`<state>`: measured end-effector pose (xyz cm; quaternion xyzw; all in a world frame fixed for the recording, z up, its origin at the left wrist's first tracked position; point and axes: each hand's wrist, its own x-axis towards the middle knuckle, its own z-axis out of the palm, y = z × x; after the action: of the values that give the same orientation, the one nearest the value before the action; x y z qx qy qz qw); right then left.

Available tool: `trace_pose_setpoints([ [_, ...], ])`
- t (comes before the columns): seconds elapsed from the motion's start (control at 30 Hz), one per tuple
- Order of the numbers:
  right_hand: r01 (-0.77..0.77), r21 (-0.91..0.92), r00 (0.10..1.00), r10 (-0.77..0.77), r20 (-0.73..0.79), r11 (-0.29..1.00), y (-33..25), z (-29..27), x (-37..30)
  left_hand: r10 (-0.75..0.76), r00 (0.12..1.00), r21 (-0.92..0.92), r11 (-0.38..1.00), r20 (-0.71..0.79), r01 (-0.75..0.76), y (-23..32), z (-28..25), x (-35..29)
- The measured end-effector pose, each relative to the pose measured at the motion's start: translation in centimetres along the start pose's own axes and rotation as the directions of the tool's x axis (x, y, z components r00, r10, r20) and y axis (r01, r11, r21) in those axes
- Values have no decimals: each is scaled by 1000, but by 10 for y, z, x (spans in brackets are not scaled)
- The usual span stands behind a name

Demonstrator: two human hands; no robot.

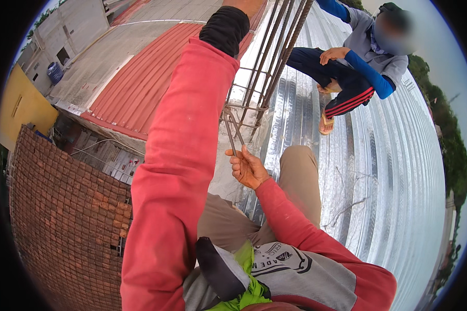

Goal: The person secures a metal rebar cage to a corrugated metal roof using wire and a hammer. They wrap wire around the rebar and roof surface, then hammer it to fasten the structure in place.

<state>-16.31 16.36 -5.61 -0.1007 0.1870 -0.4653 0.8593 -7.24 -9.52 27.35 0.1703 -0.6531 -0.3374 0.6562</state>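
- Rusty steel makes up the rebar cage (264,62), a bundle of long bars ringed by square stirrups, running from scene centre away to the far top edge, over the corrugated metal roof (399,171).
- The right hand (248,168) sits at the cage's near end, fingers curled closed around a thin steel tool or wire (232,132) whose tip reaches the nearest stirrup.
- The left hand is out of view past the top edge; only its red sleeve (181,155) and black cuff show, so its grip cannot be told.
- Judged from this, the work wants the tool kept snug at the bar crossing, with short wrist turns.
- Far right, another person (360,62) squats beside the cage.
- Left, a brick wall (62,217) and red roof (140,88) lie below.
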Motion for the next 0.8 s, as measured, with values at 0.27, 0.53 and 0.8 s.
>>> trace_pose_setpoints([
  [0.27,-256,-740,885,-158,-438,621,-5,35,4,-30,999,-24,999,17,30,-10,-5,-1],
  [0.53,-421,-611,754,-633,175,-671,2,39,-6,93,993,247,966,-72,-73,-6,-9,-5],
  [0.8,-239,-584,937,-343,72,-776,-83,-12,-21,122,991,214,971,-59,-107,-22,3,-2],
])
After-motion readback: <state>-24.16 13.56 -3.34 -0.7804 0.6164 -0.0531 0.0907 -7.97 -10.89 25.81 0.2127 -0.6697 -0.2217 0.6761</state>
